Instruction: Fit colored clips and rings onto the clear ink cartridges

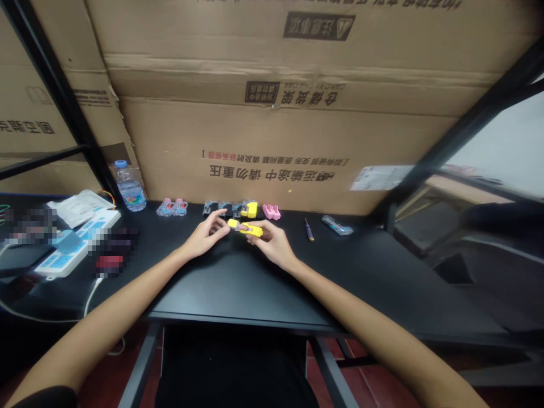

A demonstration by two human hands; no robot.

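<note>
Over the middle of the black table, my right hand (274, 243) grips a small yellow part (254, 229) between thumb and fingers. A second yellow piece (233, 224), with a clear section beside it, lies in line with it at its left end. My left hand (207, 233) is at that end, its fingers apart and its fingertips close to the piece; whether they touch it is too small to tell. Behind my hands stand a yellow block (249, 209), a pink part (271, 212) and several clear and black pieces (211, 208) in a row.
Clear-and-pink pieces (172, 207) sit back left, near a water bottle (130, 187). A white power strip (79, 243) with cables lies farther left. On the right are a screwdriver (309, 230) and a clear part (337, 225). Cardboard (255, 130) rises behind the table (238, 289).
</note>
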